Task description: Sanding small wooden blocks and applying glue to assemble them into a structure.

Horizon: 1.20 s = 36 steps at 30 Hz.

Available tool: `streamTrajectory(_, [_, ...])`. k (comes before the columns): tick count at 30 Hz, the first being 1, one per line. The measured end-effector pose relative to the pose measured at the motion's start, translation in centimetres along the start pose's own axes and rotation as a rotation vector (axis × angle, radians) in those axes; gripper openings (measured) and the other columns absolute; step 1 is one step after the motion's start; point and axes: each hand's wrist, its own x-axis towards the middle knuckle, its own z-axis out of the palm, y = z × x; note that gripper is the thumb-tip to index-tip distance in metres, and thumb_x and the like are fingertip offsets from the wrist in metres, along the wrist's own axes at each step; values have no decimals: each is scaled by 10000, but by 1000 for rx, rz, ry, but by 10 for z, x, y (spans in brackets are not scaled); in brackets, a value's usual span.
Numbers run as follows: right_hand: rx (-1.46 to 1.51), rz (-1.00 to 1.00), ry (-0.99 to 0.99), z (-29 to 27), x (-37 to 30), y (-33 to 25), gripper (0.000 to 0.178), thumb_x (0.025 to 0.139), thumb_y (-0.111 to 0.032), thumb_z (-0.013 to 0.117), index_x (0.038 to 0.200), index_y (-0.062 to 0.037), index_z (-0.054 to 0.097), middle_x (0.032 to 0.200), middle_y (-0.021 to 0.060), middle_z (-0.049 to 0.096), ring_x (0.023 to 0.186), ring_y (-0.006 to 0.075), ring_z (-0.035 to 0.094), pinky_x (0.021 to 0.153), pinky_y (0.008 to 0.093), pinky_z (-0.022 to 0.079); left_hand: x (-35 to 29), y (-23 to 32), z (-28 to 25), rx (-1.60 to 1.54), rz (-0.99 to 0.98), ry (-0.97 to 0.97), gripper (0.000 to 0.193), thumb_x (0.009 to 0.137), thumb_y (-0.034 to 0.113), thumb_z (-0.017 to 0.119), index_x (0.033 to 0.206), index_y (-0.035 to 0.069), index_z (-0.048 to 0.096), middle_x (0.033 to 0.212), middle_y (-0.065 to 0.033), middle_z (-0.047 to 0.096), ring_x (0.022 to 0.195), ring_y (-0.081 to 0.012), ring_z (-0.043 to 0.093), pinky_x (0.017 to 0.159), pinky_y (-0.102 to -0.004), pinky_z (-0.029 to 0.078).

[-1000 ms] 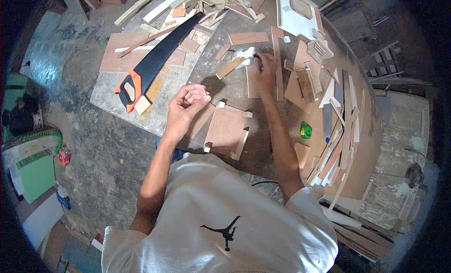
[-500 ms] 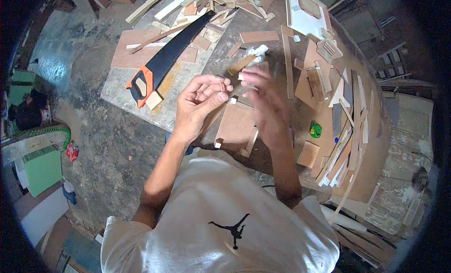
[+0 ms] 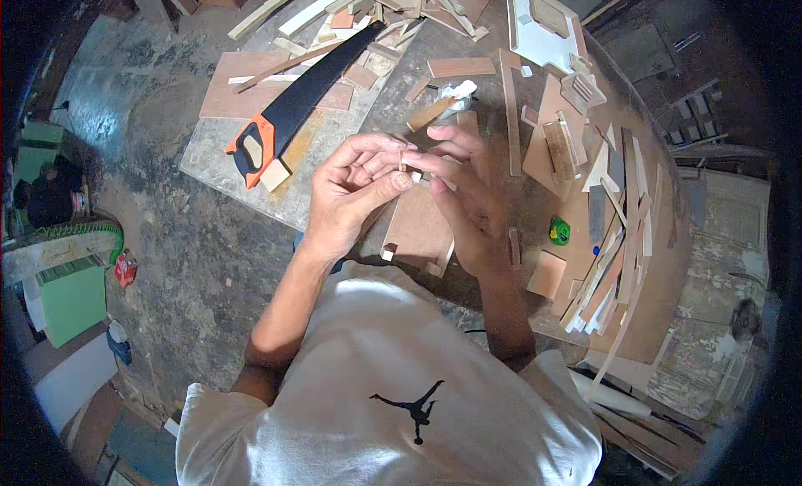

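My left hand (image 3: 351,189) is raised over the bench's near edge, its fingers curled toward the thumb. Something small and pale brown shows at its fingertips, too small to name. Coming in from the other side, my right hand (image 3: 469,203) has its fingers apart, and one fingertip meets the left fingertips at that small piece. Beneath both hands lies a brown wooden panel (image 3: 415,227) with small pale blocks at its corners, partly hidden. Beyond them are a short wooden strip (image 3: 431,114) and a crumpled white plastic bag (image 3: 458,93).
A handsaw (image 3: 311,97) with an orange and black handle lies left on the bench (image 3: 225,164). Scrap wood (image 3: 334,22) is heaped at the far side. To the right are a green tape measure (image 3: 559,230), a small board (image 3: 546,274) and stacked strips (image 3: 614,269).
My right hand has moved left and slightly down, bringing its fingertip against the left hand's fingertips. My left hand has shifted slightly, its thumb extending further right.
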Motion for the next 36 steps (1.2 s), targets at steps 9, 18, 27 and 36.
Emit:
streamTrajectory(9, [-351,-175,94,7,-5,1,500,800,21,581,1216,-225,707,1351,128,475,1112,237,477,883,347,435,-4,4,2,-41,-27,51,312,885,-72,668,1184,-28,592,1188,-139,639,1101,-169,623,946,-300,518])
streamTrajectory(18, [-535,-251,147,3,-10,-3,576,751,18,594,1247,-261,688,1346,133,483,1144,275,469,903,389,419,-5,4,3,-60,-70,47,296,894,-55,666,1182,-25,606,1198,-139,653,1117,-162,620,973,-299,509])
streamTrajectory(27, [-544,-264,152,3,-10,-6,585,748,17,599,1251,-268,685,1340,140,483,1149,277,464,902,389,417,-8,6,3,-36,-82,45,315,871,-64,687,1174,-26,611,1192,-137,657,1116,-171,625,975,-306,511])
streamTrajectory(36, [-508,-221,108,1,-10,-10,534,717,104,547,1141,-150,750,1316,146,401,1220,298,442,1029,394,396,-10,8,2,41,-32,22,348,859,-69,696,1193,-34,607,1189,-136,661,1111,-175,632,991,-319,508])
